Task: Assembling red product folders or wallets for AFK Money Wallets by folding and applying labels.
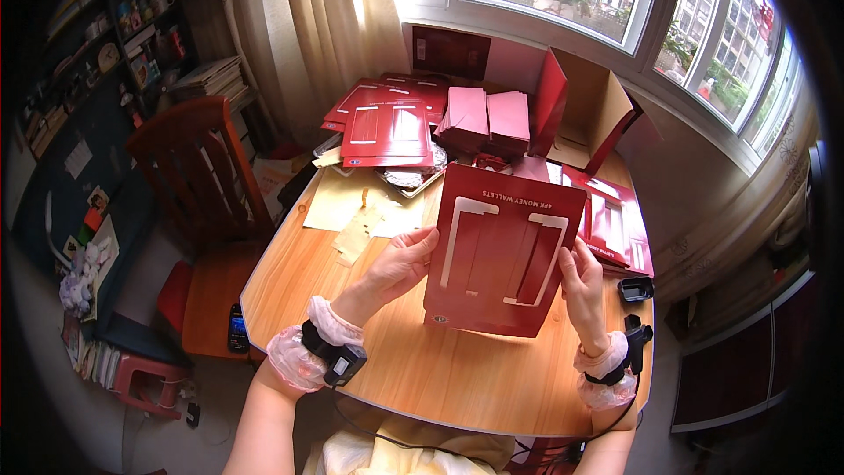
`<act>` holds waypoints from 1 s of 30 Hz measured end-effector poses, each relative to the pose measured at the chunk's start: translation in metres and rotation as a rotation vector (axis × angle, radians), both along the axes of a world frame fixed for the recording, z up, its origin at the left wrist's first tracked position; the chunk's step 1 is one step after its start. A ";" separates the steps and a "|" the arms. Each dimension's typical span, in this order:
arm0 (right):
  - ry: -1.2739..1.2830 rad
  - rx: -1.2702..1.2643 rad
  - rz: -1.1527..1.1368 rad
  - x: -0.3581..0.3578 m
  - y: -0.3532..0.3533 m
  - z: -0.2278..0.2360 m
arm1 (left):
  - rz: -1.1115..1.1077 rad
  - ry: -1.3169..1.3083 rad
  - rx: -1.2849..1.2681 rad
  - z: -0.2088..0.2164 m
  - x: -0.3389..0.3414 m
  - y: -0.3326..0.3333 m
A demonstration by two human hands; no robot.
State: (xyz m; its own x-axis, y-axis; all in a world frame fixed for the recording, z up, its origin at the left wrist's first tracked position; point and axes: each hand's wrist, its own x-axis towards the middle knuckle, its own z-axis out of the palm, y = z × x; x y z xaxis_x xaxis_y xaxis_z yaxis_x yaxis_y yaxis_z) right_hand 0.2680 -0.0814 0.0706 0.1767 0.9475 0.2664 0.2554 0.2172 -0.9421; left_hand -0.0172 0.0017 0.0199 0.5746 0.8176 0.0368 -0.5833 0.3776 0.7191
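A red cardboard sheet [492, 255] with pale bracket-shaped cut-outs stands tilted above the wooden table, between my two hands. My left hand [403, 266] pinches its left edge with thumb and fingers. On the opposite edge, my right hand [582, 286] grips it with the fingers partly behind the sheet. Beyond it lies a pile of similar red sheets [387, 134] at the back left. Two stacks of pink-topped envelopes [466, 110] sit beside that pile. More red printed sheets [615, 220] lie at the table's right side, partly hidden by the held one.
An open cardboard box [580, 119] stands at the back right near the window. Yellow paper [338, 202] lies left on the wooden table [413, 369]. A small black tray [636, 289] sits by the right edge. A wooden chair [198, 158] holds a phone [237, 328].
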 end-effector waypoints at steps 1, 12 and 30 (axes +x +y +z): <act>-0.001 -0.001 0.000 0.001 0.001 -0.003 | -0.007 0.002 0.009 0.000 0.000 0.001; 0.036 -0.071 0.161 -0.001 -0.002 0.016 | 0.085 0.061 -0.039 0.003 0.002 -0.001; -0.401 0.072 -0.081 0.004 0.009 -0.019 | 0.333 0.332 0.081 0.003 0.009 -0.007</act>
